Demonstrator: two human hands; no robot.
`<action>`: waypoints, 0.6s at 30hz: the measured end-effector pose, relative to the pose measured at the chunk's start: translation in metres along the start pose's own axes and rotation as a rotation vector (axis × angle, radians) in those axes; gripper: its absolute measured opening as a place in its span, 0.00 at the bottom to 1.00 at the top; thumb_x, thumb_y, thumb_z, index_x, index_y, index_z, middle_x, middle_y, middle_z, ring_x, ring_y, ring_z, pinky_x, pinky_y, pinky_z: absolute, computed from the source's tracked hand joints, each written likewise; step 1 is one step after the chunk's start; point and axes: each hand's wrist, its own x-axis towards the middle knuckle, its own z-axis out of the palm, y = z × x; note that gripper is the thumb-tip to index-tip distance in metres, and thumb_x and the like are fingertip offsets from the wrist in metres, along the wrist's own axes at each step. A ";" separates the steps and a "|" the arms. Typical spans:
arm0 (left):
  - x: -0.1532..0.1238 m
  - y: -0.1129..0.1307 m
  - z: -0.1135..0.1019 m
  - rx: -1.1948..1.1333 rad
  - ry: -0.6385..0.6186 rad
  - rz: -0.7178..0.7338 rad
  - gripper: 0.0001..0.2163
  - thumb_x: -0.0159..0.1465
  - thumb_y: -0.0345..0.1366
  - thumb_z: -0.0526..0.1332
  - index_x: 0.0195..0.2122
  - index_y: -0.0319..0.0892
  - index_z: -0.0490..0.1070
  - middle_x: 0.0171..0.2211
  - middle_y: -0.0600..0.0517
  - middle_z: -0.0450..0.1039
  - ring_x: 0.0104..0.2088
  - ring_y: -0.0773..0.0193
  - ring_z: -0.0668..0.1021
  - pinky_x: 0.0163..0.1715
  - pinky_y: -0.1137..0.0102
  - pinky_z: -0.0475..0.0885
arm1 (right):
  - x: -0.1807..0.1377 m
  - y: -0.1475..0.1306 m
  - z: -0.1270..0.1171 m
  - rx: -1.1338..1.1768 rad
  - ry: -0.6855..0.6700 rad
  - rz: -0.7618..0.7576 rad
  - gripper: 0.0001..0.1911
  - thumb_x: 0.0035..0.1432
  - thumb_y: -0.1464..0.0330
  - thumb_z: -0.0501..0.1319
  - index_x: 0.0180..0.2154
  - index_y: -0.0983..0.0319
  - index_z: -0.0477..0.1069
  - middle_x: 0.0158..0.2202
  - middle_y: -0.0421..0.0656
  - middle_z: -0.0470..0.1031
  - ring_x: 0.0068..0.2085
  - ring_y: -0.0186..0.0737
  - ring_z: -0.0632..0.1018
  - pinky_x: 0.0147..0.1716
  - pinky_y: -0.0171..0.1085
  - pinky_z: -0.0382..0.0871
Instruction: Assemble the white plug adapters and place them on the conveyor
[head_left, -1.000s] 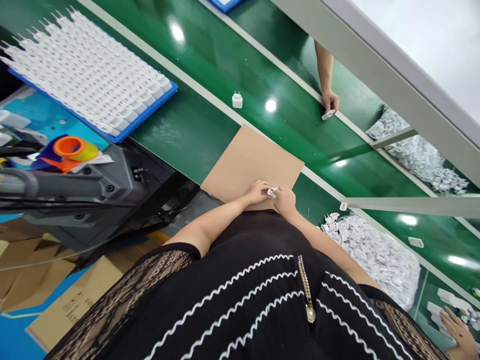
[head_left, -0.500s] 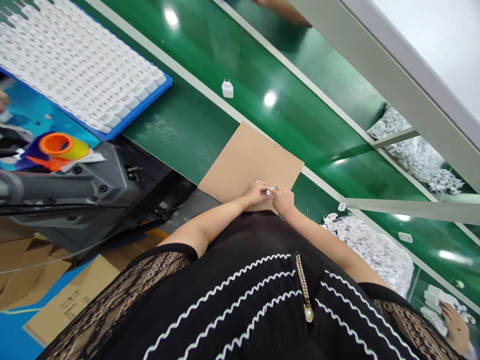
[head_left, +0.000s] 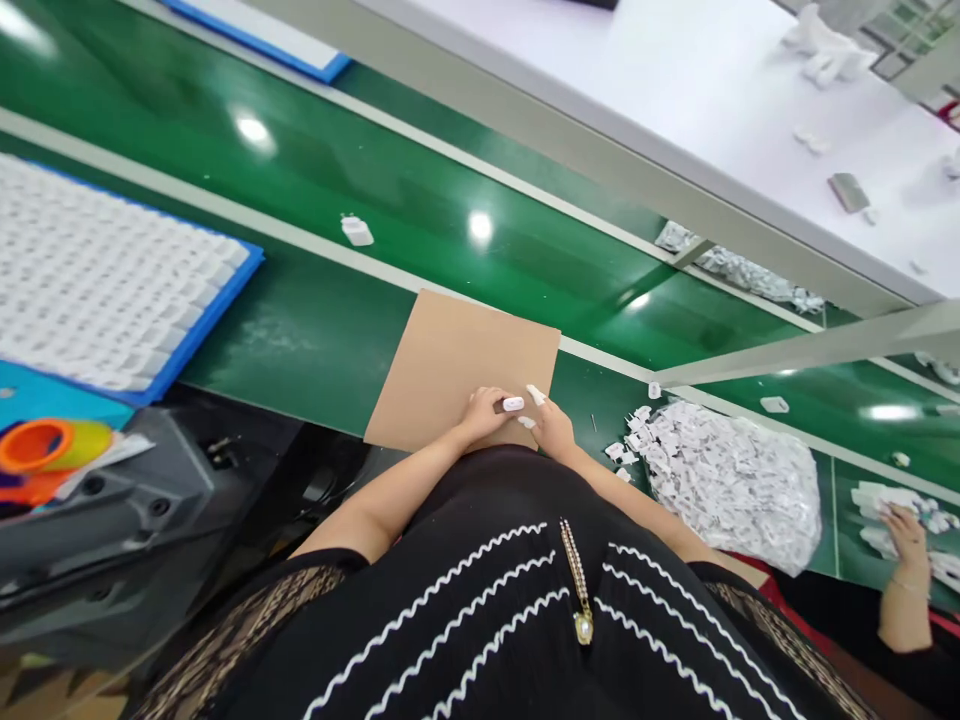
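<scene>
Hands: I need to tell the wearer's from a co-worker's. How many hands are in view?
3. The left hand and right hand hold small white parts over the cardboard sheet; a co-worker's hand rests on white parts at far right. Others may be hidden.

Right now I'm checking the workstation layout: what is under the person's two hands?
A brown cardboard sheet lies under the left hand and right hand, resting on the green table. The person's body hides its near edge.

Cardboard sheet [head_left: 457, 365] — between tray [head_left: 217, 300], parts heap [head_left: 735, 485]
</scene>
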 end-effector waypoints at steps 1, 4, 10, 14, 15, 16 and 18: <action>0.006 0.001 -0.004 0.013 -0.012 -0.001 0.11 0.62 0.42 0.69 0.45 0.51 0.81 0.46 0.50 0.82 0.50 0.51 0.78 0.56 0.55 0.69 | -0.011 0.008 0.002 0.079 0.068 0.039 0.33 0.69 0.64 0.59 0.72 0.61 0.57 0.66 0.50 0.68 0.64 0.48 0.69 0.61 0.42 0.68; 0.042 0.004 -0.020 0.058 -0.002 -0.020 0.12 0.63 0.42 0.67 0.47 0.48 0.80 0.48 0.49 0.81 0.49 0.53 0.79 0.54 0.59 0.70 | -0.052 0.033 0.010 0.234 0.249 0.137 0.32 0.70 0.62 0.56 0.71 0.62 0.56 0.67 0.53 0.65 0.67 0.51 0.67 0.66 0.51 0.63; 0.164 0.012 -0.062 0.170 0.120 -0.066 0.13 0.66 0.39 0.64 0.51 0.44 0.77 0.53 0.47 0.78 0.54 0.54 0.76 0.58 0.62 0.66 | -0.139 0.043 0.046 0.297 0.373 0.325 0.25 0.72 0.60 0.52 0.65 0.63 0.66 0.63 0.55 0.70 0.64 0.55 0.70 0.64 0.56 0.67; 0.234 0.012 -0.083 0.247 0.207 -0.121 0.15 0.68 0.37 0.62 0.55 0.43 0.75 0.57 0.43 0.74 0.57 0.51 0.73 0.60 0.59 0.63 | -0.178 0.030 0.066 0.380 0.373 0.494 0.24 0.70 0.60 0.51 0.63 0.60 0.68 0.61 0.53 0.72 0.62 0.55 0.73 0.60 0.56 0.71; 0.245 0.010 -0.087 0.263 0.223 -0.139 0.15 0.68 0.36 0.61 0.55 0.42 0.74 0.58 0.42 0.74 0.58 0.50 0.72 0.61 0.58 0.62 | -0.186 0.026 0.068 0.387 0.380 0.544 0.24 0.70 0.60 0.51 0.62 0.59 0.69 0.60 0.53 0.72 0.60 0.56 0.74 0.59 0.56 0.73; 0.254 0.007 -0.089 0.276 0.234 -0.158 0.16 0.68 0.36 0.61 0.56 0.42 0.73 0.58 0.41 0.73 0.58 0.49 0.72 0.61 0.57 0.62 | -0.193 0.022 0.070 0.385 0.388 0.587 0.24 0.69 0.60 0.51 0.62 0.59 0.69 0.59 0.52 0.73 0.59 0.56 0.75 0.57 0.55 0.74; 0.262 0.001 -0.094 0.295 0.250 -0.195 0.17 0.67 0.36 0.62 0.57 0.40 0.72 0.58 0.39 0.73 0.58 0.48 0.72 0.60 0.56 0.64 | -0.209 0.012 0.071 0.362 0.404 0.650 0.22 0.70 0.60 0.52 0.60 0.58 0.72 0.56 0.51 0.75 0.56 0.55 0.77 0.54 0.53 0.77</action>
